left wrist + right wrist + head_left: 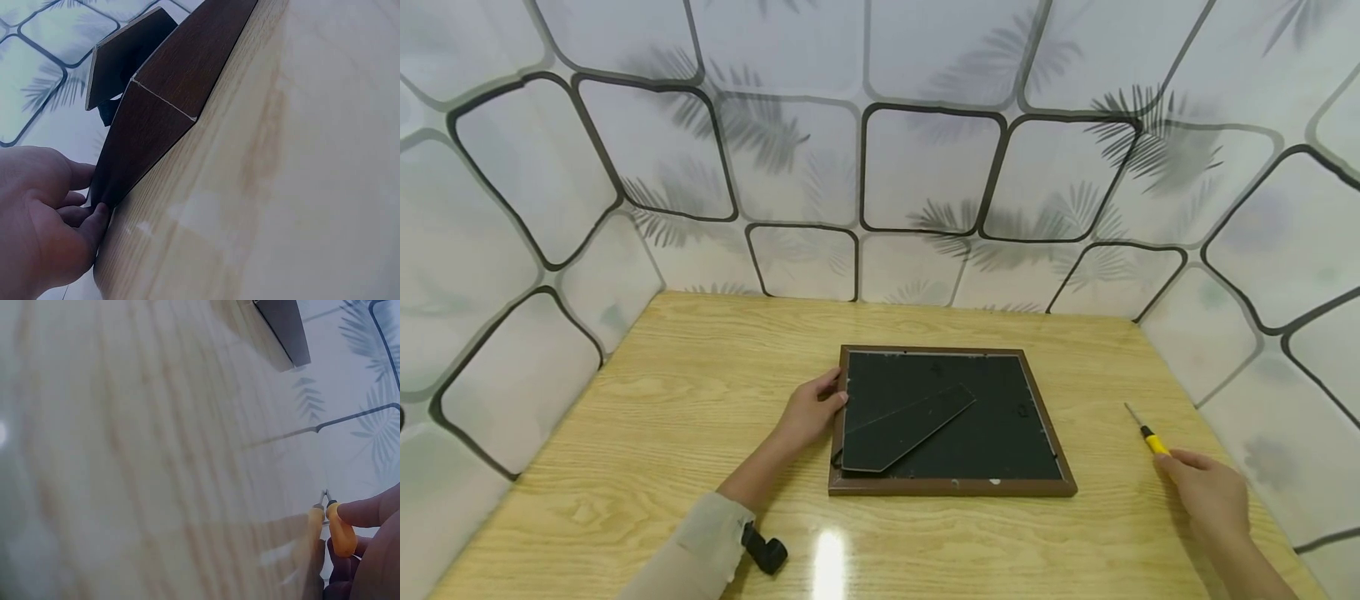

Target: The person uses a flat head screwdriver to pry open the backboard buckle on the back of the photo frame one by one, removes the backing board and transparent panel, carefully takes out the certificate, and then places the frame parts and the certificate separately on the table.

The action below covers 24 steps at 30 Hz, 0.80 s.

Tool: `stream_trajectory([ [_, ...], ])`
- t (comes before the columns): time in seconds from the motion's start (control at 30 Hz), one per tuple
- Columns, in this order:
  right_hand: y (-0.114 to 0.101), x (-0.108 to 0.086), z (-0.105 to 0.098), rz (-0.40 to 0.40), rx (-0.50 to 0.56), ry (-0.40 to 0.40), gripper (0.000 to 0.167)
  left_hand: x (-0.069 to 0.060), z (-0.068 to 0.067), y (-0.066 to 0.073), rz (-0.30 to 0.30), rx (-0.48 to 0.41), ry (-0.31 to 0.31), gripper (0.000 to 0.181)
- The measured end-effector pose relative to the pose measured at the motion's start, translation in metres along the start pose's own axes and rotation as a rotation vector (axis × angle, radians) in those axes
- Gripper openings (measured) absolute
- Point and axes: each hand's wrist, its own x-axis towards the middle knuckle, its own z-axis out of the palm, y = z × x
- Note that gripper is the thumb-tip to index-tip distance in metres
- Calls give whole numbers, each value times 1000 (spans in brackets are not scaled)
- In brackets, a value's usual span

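Note:
A picture frame with a brown rim lies face down on the wooden table, its black backing up and a black stand leg slanting across it. My left hand grips the frame's left edge, thumb on top; the left wrist view shows the fingers at the brown rim. To the right of the frame, my right hand holds a screwdriver by its yellow and black handle, tip pointing away. In the right wrist view thumb and fingers pinch the handle.
The light wood table reaches back to a patterned curtain that also closes off both sides. A black strap piece hangs at the left sleeve. Light glares on the table near its front.

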Motion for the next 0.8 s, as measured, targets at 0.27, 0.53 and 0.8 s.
stream_trajectory([
  [0.27, 0, 0, 3, 11, -20, -1, 63, 0, 0, 1, -9, 10, -1, 57],
  [0.53, 0, 1, 2, 5, -36, 8, 69, -1, -1, 2, 0, 22, 3, 57],
  [0.8, 0, -1, 1, 14, 2, 13, 70, -1, -1, 2, 1, 27, 6, 56],
])
